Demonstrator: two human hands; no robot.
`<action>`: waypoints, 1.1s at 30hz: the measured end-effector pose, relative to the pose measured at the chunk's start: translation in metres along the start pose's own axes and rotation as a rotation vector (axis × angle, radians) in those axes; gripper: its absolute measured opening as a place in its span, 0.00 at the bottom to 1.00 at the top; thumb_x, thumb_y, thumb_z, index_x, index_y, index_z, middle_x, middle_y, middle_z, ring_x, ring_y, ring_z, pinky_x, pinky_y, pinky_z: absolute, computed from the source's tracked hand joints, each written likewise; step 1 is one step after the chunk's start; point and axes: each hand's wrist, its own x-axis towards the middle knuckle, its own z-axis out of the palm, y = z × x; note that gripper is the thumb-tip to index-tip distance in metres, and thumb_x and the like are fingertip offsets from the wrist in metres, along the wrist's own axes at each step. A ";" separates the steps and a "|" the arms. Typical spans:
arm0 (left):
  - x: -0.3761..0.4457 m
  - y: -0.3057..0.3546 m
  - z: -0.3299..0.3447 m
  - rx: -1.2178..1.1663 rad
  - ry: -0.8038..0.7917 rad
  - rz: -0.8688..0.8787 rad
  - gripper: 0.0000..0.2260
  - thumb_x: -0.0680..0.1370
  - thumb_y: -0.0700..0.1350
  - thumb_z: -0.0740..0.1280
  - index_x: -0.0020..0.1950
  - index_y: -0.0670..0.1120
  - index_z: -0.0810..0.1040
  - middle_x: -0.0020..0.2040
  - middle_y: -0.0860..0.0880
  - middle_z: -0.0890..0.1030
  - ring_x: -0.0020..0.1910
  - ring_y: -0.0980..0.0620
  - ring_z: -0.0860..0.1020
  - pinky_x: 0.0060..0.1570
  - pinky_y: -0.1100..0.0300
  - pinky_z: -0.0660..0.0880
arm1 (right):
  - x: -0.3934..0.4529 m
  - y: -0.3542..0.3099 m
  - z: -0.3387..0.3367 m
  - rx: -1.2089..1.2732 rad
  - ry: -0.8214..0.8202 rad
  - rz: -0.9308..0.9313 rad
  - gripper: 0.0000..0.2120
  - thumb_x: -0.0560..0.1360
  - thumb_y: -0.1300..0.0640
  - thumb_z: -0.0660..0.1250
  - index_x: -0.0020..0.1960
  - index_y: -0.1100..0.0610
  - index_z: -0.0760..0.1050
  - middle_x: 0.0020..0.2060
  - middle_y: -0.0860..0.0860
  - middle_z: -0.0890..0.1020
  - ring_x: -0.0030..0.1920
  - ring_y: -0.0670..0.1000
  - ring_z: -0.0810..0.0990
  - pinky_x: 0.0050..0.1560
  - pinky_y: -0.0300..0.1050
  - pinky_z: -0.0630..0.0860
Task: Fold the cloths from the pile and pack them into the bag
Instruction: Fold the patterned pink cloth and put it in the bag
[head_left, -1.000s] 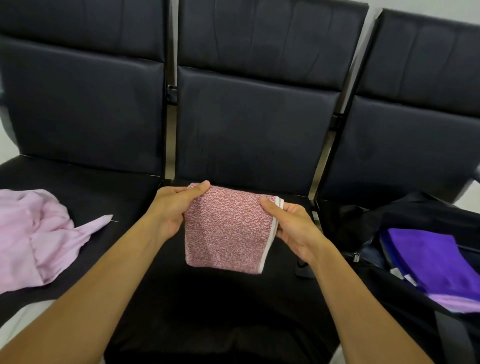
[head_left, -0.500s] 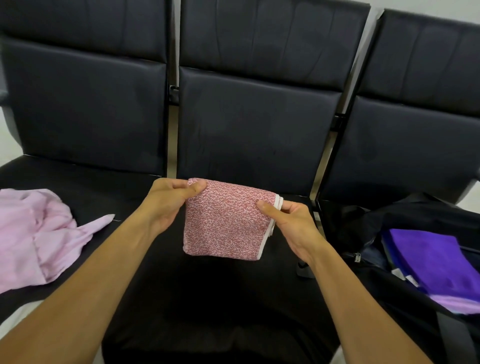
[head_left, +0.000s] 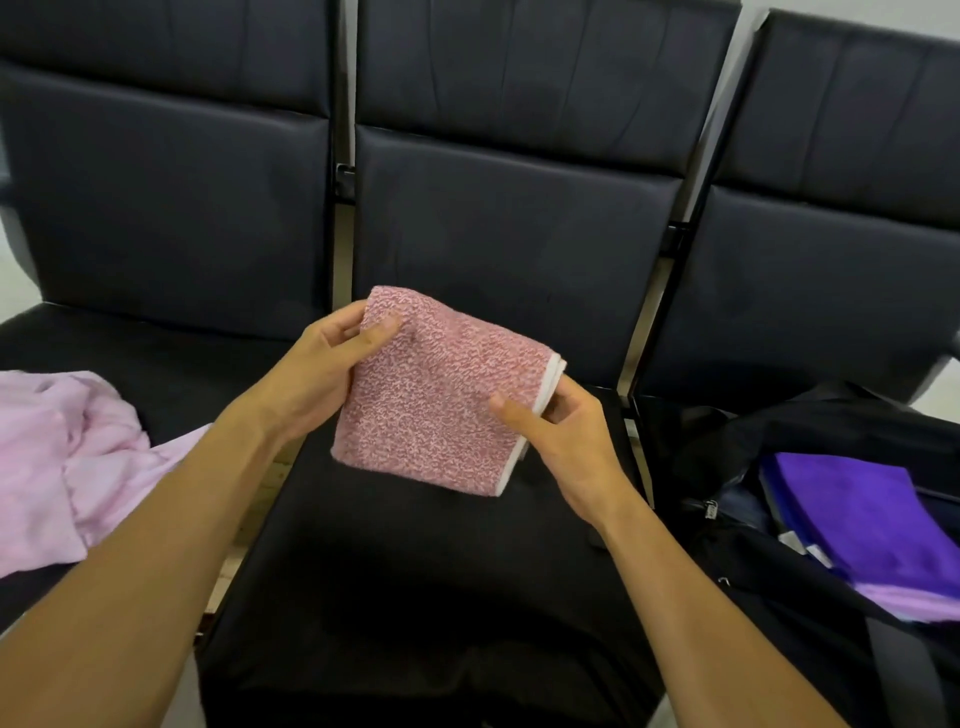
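Folded pink speckled cloth with white edging, held up tilted above the middle seat, crumpled pale pink cloth pile on left seat, open black bag on right seat holding folded purple cloth

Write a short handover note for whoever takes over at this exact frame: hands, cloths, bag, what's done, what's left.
Left hand grips the top left corner of the folded speckled pink cloth; right hand pinches its white-trimmed edge. The cloth is held above the middle seat.
Done: purple cloth lies in the open black bag on the right seat.
Left: pack this cloth; fold and pack the light pink cloth pile on the left seat.
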 end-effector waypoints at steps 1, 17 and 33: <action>-0.002 0.002 0.000 0.002 -0.021 -0.018 0.21 0.73 0.52 0.67 0.65 0.50 0.76 0.60 0.49 0.81 0.59 0.51 0.80 0.56 0.56 0.75 | -0.001 -0.001 -0.001 0.010 -0.006 0.001 0.19 0.72 0.59 0.74 0.61 0.56 0.77 0.53 0.48 0.85 0.54 0.48 0.84 0.49 0.41 0.81; 0.001 -0.018 0.008 0.005 -0.131 -0.289 0.47 0.44 0.55 0.85 0.61 0.62 0.71 0.60 0.47 0.80 0.56 0.45 0.81 0.55 0.45 0.77 | 0.010 0.009 -0.005 0.278 -0.037 0.326 0.21 0.75 0.54 0.71 0.67 0.48 0.72 0.58 0.53 0.83 0.57 0.54 0.84 0.59 0.58 0.80; 0.003 -0.024 0.011 0.053 -0.110 -0.207 0.41 0.52 0.63 0.81 0.62 0.51 0.78 0.55 0.49 0.83 0.54 0.49 0.82 0.54 0.52 0.75 | 0.014 0.007 -0.012 0.266 0.117 0.359 0.14 0.78 0.52 0.68 0.63 0.53 0.75 0.54 0.54 0.85 0.54 0.55 0.85 0.58 0.57 0.79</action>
